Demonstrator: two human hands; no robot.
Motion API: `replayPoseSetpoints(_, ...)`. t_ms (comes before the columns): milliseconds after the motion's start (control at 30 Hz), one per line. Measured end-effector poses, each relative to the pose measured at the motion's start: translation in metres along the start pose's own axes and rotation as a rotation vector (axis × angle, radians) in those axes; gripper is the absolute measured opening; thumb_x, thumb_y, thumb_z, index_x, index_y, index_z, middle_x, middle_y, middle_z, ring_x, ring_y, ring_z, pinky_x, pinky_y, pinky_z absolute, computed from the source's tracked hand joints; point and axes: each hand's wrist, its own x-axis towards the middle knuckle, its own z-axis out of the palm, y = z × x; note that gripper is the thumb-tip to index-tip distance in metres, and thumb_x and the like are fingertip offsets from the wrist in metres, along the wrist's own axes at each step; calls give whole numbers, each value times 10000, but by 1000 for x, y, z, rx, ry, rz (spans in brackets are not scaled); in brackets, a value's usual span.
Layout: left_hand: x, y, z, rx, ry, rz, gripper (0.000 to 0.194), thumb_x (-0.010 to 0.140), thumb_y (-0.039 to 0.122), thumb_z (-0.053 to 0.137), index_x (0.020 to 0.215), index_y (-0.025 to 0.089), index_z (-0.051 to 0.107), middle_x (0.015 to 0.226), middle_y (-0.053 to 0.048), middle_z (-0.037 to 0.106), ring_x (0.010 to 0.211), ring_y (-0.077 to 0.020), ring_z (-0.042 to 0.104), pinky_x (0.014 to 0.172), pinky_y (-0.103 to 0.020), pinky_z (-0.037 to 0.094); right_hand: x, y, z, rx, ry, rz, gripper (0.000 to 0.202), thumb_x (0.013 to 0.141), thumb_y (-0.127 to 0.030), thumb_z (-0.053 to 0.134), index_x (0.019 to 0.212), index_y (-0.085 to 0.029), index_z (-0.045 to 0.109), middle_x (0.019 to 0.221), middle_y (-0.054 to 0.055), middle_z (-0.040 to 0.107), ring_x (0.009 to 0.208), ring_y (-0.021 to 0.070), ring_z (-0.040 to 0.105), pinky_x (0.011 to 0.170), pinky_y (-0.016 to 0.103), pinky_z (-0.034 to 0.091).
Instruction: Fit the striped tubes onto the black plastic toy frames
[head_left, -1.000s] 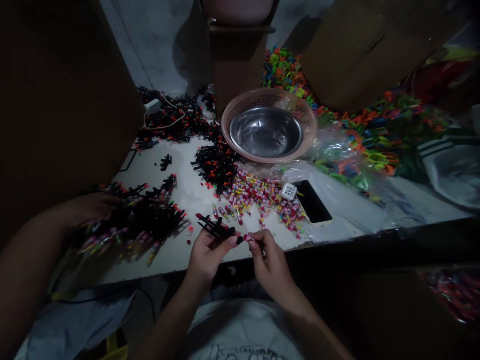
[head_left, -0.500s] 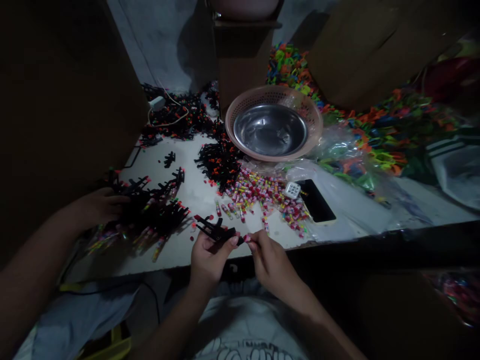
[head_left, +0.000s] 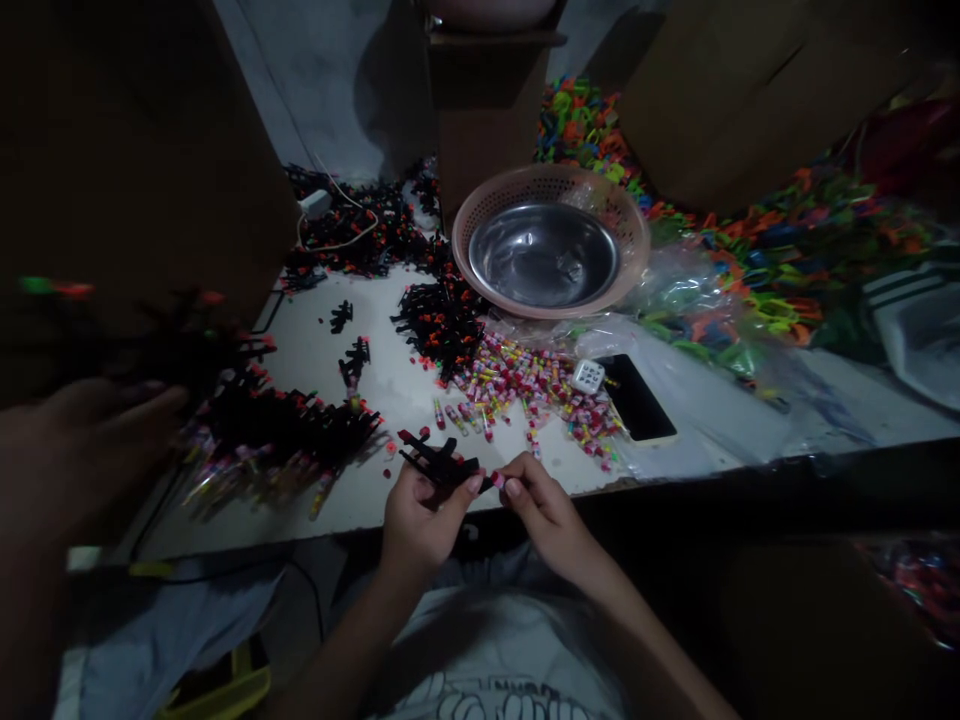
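My left hand [head_left: 424, 520] is closed around a black plastic piece [head_left: 442, 462] with a red tip, held just past the table's front edge. My right hand [head_left: 544, 510] pinches a small pink tube [head_left: 497, 480] against the right end of that black piece. Behind my hands lies a pile of pink and yellow tubes [head_left: 517, 375]. A heap of black pieces with orange tips [head_left: 439, 325] is beyond it. At the left is a bundle of black pieces [head_left: 300, 425] with coloured tubes attached.
Another person's hand [head_left: 112, 430] holds black pieces at the far left. A pink colander with a metal bowl [head_left: 544, 255] stands behind the tubes. A phone [head_left: 640, 398], a white dice-like block [head_left: 588, 376] and colourful clips [head_left: 772, 250] lie right.
The other person's hand has moved left, lifting some black pieces off the bundle. My right fingers have closed in nearer to the black piece's end; my left hand has barely moved.
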Motion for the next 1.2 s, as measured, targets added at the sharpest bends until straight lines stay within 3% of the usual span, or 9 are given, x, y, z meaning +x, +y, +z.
replayPoseSetpoints(133,3,-1,-1,0,-74,10,418,558,277,812,883,161,577,832,-57,723,765,-204,698,733,-305,555,1,-3,-2,16,-61,20,250,969,-402,326,858,-209,440,699,-31,461,627,114,443,584,215,364)
replayPoseSetpoints(267,6,-6,-1,5,-26,16,402,562,296,813,864,164,582,799,-52,720,729,-194,690,684,-289,553,-1,-9,5,-310,41,-78,170,957,-280,322,868,-206,446,701,-7,516,606,132,489,566,227,383)
replayPoseSetpoints(433,5,-12,-1,-32,28,-79,456,537,312,825,877,143,574,760,-46,714,643,-177,664,594,-290,548,-4,-5,18,-631,115,-192,154,919,-187,323,872,-186,469,737,66,589,661,191,563,614,281,424)
replayPoseSetpoints(667,6,-13,-11,-31,-46,-88,374,577,316,808,831,122,614,779,-63,725,723,-198,679,637,-289,542,0,-2,22,-403,9,-27,166,957,-260,276,851,-222,398,671,-12,545,565,149,540,525,228,378)
replayPoseSetpoints(733,7,-13,-12,-37,-37,-79,371,580,298,809,844,124,614,775,-60,727,740,-199,684,671,-288,537,-1,-2,26,-472,14,-46,166,952,-244,274,866,-215,414,701,10,573,605,162,560,549,239,382)
replayPoseSetpoints(933,5,-23,-8,-187,2,-158,380,615,311,789,904,115,640,899,-100,732,864,-220,679,790,-320,510,3,3,38,-972,120,-94,111,895,-277,452,883,-178,500,808,100,632,734,245,582,672,328,369)
replayPoseSetpoints(1067,7,-25,-9,-223,-9,-179,366,616,309,790,900,126,650,891,-89,730,886,-221,673,825,-333,499,9,2,35,-960,62,-149,140,911,-260,403,891,-181,517,708,63,631,643,212,566,604,293,327)
replayPoseSetpoints(1200,14,-20,-15,-227,4,-145,348,617,292,788,894,146,636,833,-40,713,802,-175,665,739,-280,510,18,3,42,-929,49,-166,161,911,-246,378,925,-175,522,664,40,641,587,195,573,556,277,298)
